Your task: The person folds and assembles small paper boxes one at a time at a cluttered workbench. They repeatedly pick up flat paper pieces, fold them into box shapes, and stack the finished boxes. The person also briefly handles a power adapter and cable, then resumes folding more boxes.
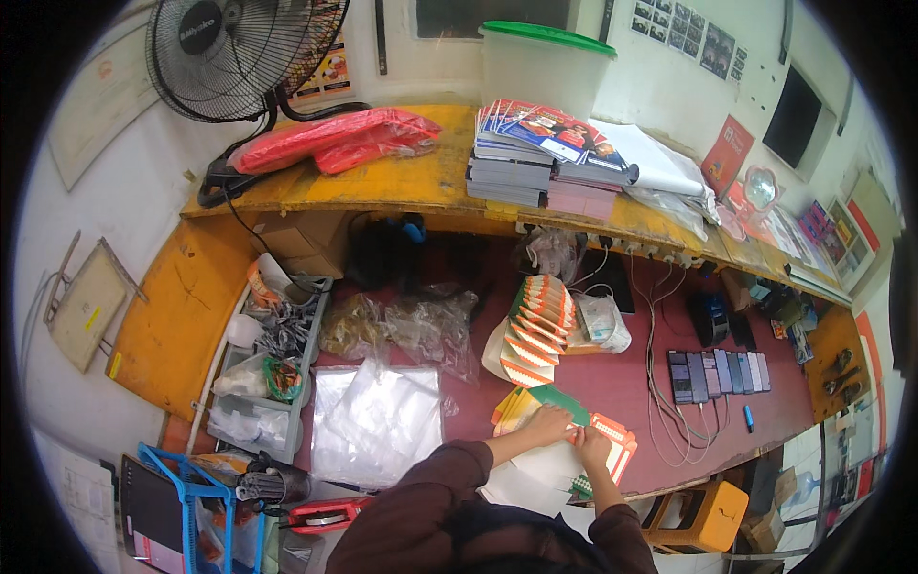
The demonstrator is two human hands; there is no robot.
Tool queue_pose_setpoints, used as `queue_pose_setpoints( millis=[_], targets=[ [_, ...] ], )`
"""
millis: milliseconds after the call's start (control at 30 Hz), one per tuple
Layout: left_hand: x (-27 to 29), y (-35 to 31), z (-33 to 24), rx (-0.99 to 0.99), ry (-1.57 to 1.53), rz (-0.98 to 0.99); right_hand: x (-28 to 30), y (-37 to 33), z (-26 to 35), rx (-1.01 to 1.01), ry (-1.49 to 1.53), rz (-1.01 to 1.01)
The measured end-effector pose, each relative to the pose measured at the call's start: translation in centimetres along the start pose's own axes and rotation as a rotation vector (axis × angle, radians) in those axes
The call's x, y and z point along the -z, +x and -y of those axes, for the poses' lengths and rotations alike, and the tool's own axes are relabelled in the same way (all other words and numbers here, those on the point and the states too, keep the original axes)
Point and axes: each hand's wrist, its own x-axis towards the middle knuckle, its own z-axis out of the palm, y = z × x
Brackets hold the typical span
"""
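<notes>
On the dark red tabletop, at its near edge, lies a flat printed cardboard box blank (620, 450) in orange, green and white. My left hand (547, 424) lies across it from the left, fingers bent at a fold. Close beside it, my right hand (591, 447) pinches the card, the fingertips of both hands almost meeting. Pale, unprinted card (526, 486) spreads out below my hands. Just beyond stands a fanned row of folded orange, white and green cardboard boxes (540, 330), nested against one another.
Clear plastic sheets (378, 421) lie left of my arms, near a grey bin (287, 421) of bags. Right of my hands run white cables (660, 383) to a row of phones (717, 375). A wooden shelf (449, 177) holding printed stacks (507, 167) overhangs the table's back.
</notes>
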Motion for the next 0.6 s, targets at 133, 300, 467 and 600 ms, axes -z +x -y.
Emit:
queue_pose_setpoints(
  millis=[133,300,467,600],
  targets=[
    [1.4,1.3,-0.3,0.008,-0.021,0.115,0.8,-0.3,-0.3,0.043,0.086,-0.014],
    [1.1,0.5,-0.3,-0.095,-0.023,-0.040,1.5,-0.4,1.1,0.028,0.027,-0.078],
    [4.1,1.6,-1.8,0.021,-0.021,-0.022,5.4,1.5,2.4,-0.146,-0.003,-0.041],
    [6.7,5.0,-2.6,0.261,-0.161,-0.185,10.8,1.3,-0.7,-0.397,0.478,-0.372]
  ],
)
